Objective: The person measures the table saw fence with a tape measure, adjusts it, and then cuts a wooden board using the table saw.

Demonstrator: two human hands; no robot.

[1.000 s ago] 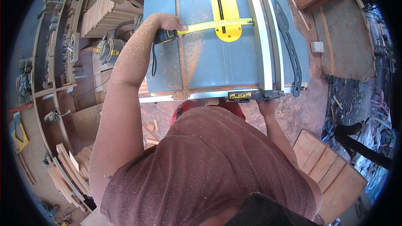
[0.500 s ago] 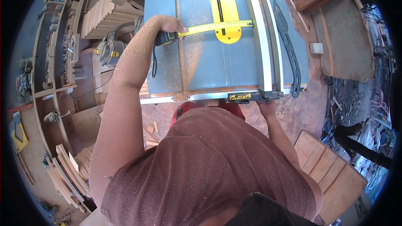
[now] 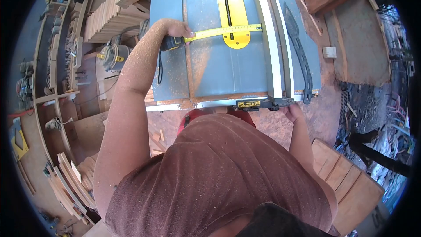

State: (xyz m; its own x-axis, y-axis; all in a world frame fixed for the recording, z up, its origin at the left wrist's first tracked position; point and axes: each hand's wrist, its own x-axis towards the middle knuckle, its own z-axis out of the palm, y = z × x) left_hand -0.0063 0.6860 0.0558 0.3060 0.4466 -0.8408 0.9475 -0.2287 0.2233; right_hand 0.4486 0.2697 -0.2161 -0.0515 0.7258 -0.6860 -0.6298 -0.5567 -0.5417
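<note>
My left hand (image 3: 177, 28) grips a tape measure (image 3: 172, 43) at the left of the blue saw table (image 3: 171, 74). Its yellow blade (image 3: 210, 33) stretches right across the yellow throat plate (image 3: 237, 37), with its end at the rip fence (image 3: 268, 39). A dark slot runs along the plate. My right hand (image 3: 294, 113) is at the front rail, just right of the fence's black front end (image 3: 274, 102). Its fingers are curled at the rail's underside, and what they hold is hidden.
A black slotted push stick (image 3: 300, 52) lies right of the fence. Sawdust is scattered over the table. Stacked wood strips (image 3: 107, 22) and a shop vacuum (image 3: 116, 57) stand on the left. A wooden panel (image 3: 351, 188) is at the lower right.
My right hand has shifted right along the front rail, away from the fence's end. My left hand keeps the tape stretched to the fence. The view has shifted slightly.
</note>
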